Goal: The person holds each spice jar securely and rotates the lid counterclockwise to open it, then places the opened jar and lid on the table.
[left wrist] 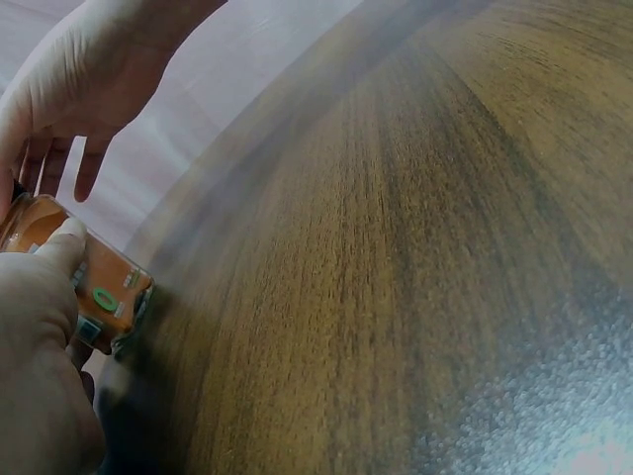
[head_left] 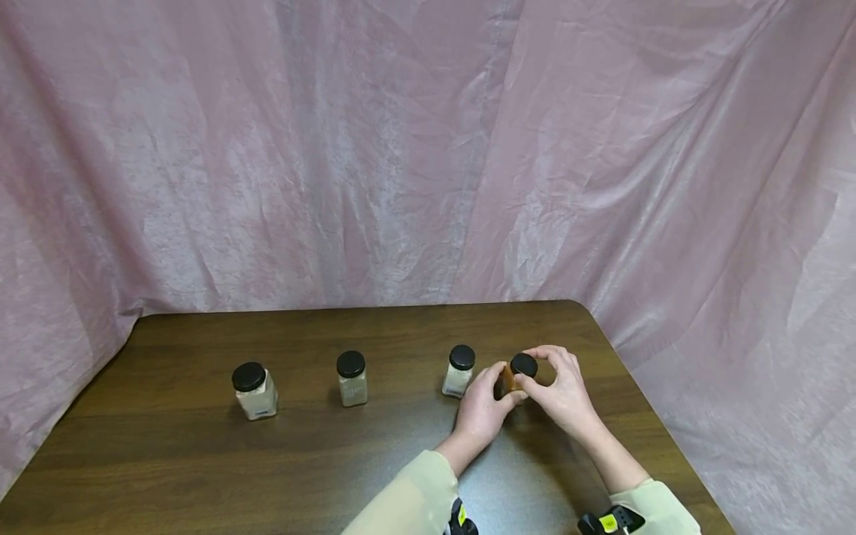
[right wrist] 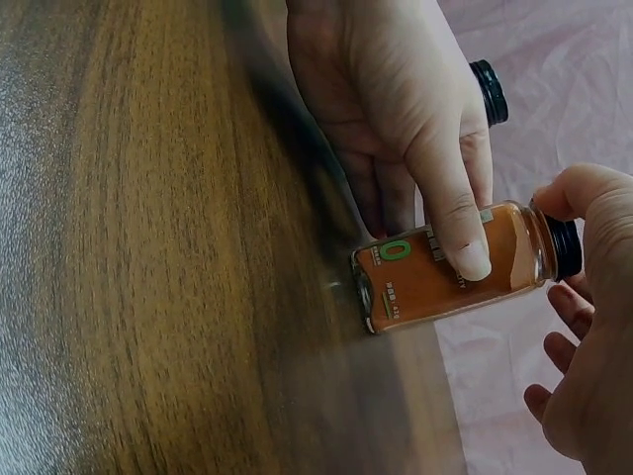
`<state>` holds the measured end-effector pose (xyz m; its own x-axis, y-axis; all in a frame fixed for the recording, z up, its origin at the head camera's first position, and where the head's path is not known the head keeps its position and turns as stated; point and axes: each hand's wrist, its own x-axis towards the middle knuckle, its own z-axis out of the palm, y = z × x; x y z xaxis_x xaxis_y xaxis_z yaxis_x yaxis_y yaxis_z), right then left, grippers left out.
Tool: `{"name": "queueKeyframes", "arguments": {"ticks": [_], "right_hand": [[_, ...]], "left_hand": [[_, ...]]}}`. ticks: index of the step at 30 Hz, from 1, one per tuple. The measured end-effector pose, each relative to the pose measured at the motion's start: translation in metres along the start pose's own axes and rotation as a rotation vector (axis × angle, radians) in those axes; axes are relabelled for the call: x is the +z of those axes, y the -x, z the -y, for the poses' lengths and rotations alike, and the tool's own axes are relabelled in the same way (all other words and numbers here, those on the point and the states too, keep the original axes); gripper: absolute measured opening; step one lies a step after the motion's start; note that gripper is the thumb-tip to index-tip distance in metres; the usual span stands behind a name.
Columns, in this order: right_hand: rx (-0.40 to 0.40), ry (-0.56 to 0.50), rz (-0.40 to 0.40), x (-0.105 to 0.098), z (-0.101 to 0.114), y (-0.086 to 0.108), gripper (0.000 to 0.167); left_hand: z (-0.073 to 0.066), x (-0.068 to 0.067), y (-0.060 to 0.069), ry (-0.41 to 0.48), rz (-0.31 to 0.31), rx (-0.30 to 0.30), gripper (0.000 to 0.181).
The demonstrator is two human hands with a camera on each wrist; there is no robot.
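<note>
A glass spice jar filled with orange powder is at the right side of the table, with a green mark on its label. My left hand grips the jar's body, thumb across the label in the right wrist view. At the top, my right hand pinches the black lid between thumb and fingers. The lid sits on the jar's neck. In the left wrist view the jar shows its base close to the wood; whether it touches the table I cannot tell.
Just left of my left hand stands a black-lidded jar of pale contents. Two more such jars, a middle one and a left one, stand on the brown wooden table. Pink curtains hang behind it.
</note>
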<state>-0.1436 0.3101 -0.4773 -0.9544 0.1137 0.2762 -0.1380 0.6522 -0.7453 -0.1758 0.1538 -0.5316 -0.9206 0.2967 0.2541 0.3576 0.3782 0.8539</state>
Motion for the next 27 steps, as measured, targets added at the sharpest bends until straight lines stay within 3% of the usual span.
{"name": "queueKeyframes", "arguments": {"ticks": [8,19,27], "right_hand": [[-0.042,-0.001,0.000,0.0021,0.0007,0.0019,0.044],[-0.011,0.006,0.055,-0.0031,0.0042,0.0034,0.064],[0.010,0.050,0.019,-0.0062,0.0013,0.0055,0.066]], "left_hand": [[0.0008,0.0008,0.0014,0.001,-0.011,0.010,0.046],[0.0011,0.0000,0.0019,0.011,-0.006,-0.006,0.051],[-0.0012,-0.0003,0.0024,-0.006,-0.019,0.011,0.052]]}}
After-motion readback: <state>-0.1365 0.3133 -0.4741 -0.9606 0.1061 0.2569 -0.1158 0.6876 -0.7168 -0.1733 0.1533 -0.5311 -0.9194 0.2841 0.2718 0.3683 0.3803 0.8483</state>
